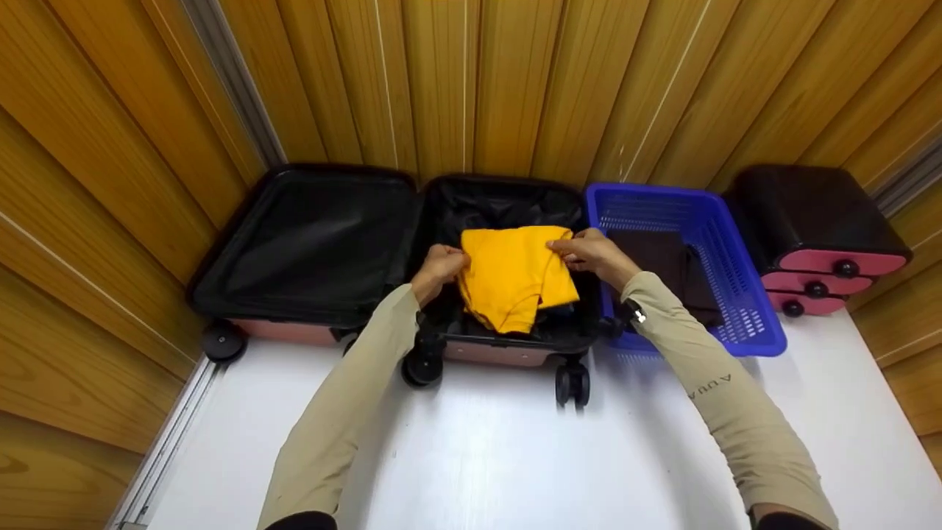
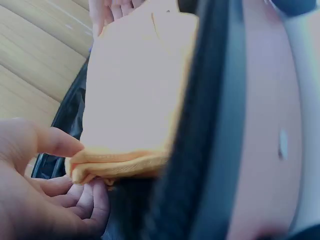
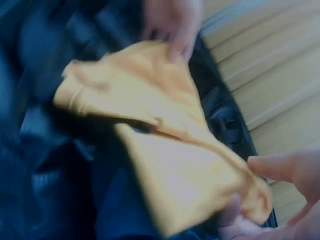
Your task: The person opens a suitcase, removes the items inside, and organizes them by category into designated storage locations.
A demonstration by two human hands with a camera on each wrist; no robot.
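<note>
Cloth (image 1: 506, 266), folded: judged light, soft, liable to unfold; best held at opposite edges. Left hand (image 1: 441, 268) and right hand (image 1: 595, 254): fingers pinching its opposite sides.

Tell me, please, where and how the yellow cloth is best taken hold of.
Probably by opposite side edges of the yellow cloth, left grip from the left, right grip from the right, pinching all layers together: it is folded, and its uneven near edge looks loose.

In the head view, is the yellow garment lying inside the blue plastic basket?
No, the left hand and right hand hold the yellow garment over the open suitcase, beside the blue plastic basket.
</note>
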